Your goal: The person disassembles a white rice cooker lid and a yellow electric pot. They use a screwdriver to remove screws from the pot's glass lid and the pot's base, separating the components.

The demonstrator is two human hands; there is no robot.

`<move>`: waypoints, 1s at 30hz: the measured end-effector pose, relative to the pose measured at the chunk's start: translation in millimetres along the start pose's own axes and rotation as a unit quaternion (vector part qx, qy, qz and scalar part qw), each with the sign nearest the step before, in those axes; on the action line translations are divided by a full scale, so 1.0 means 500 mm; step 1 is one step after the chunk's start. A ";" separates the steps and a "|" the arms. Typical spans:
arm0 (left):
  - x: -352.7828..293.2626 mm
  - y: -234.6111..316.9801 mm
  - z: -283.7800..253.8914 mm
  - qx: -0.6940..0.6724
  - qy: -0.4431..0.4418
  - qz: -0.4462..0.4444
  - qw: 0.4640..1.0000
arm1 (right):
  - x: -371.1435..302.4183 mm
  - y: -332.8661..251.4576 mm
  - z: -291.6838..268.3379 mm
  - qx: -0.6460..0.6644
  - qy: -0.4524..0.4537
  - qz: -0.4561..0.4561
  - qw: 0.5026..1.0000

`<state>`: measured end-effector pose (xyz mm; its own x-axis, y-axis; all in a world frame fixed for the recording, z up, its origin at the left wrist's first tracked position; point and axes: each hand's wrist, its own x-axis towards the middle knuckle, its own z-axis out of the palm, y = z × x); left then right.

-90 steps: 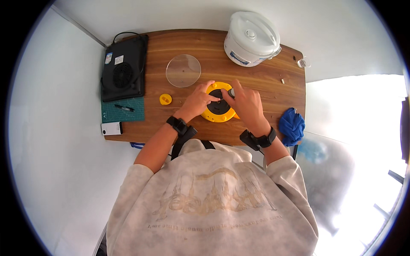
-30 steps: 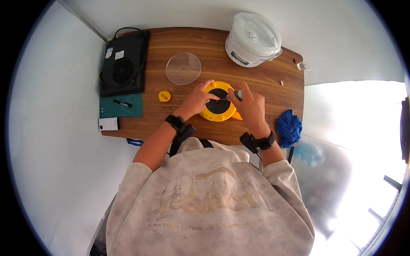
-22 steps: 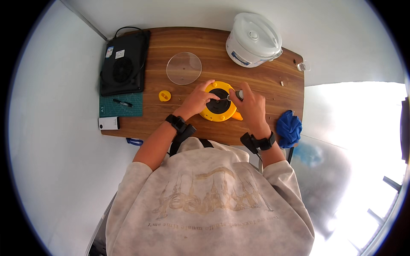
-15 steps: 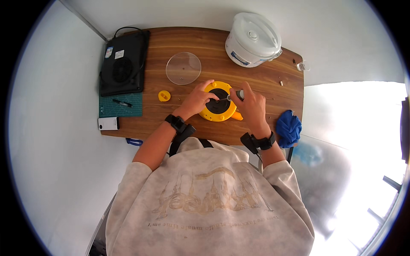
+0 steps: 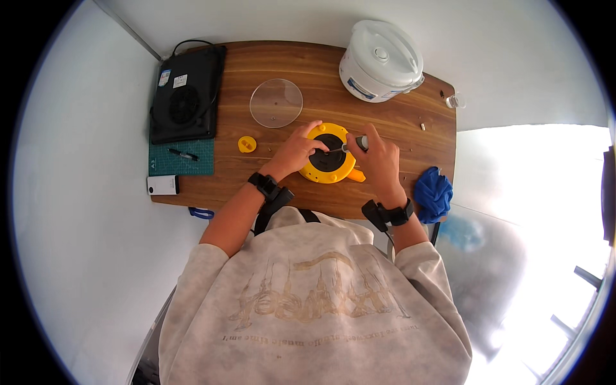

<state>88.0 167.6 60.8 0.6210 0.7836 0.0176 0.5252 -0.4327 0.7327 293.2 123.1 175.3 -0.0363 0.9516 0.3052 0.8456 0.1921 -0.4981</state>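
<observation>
A round yellow housing (image 5: 310, 171) with a black centre lies on the table, a short yellow-orange tab sticking out at its lower right. My left hand (image 5: 296, 151) grips its left side, one finger along the upper rim and the thumb over the black centre. In my right hand (image 5: 380, 160) is a screwdriver (image 5: 363, 142) with a grey handle, held tilted. Its thin shaft points left, and the tip reaches the black centre close to my left thumb. Whether the tip sits in a screw is too small to tell.
Behind my left hand lie a clear round lid (image 5: 276, 103) and a small yellow knob (image 5: 247, 144). A black hot plate (image 5: 183, 96), green cutting mat (image 5: 206, 168), pen (image 5: 183, 154) and white power bank (image 5: 163, 185) occupy the left. A white lidded bucket (image 5: 378, 64) and blue cloth (image 5: 434, 196) stand right.
Both hands, the screwdriver and the yellow housing keep nearly the same places. The whole view has shifted only very slightly.
</observation>
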 end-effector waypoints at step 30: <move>0.000 -0.004 0.000 -0.032 -0.004 -0.005 0.999 | -0.009 -0.022 -0.022 -0.051 -0.126 -0.059 0.989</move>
<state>87.1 168.6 59.3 0.6208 0.7839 0.0050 0.4928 -0.3952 0.7752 289.8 114.1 188.6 -0.2589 0.9559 0.1386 0.8763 0.2928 -0.3825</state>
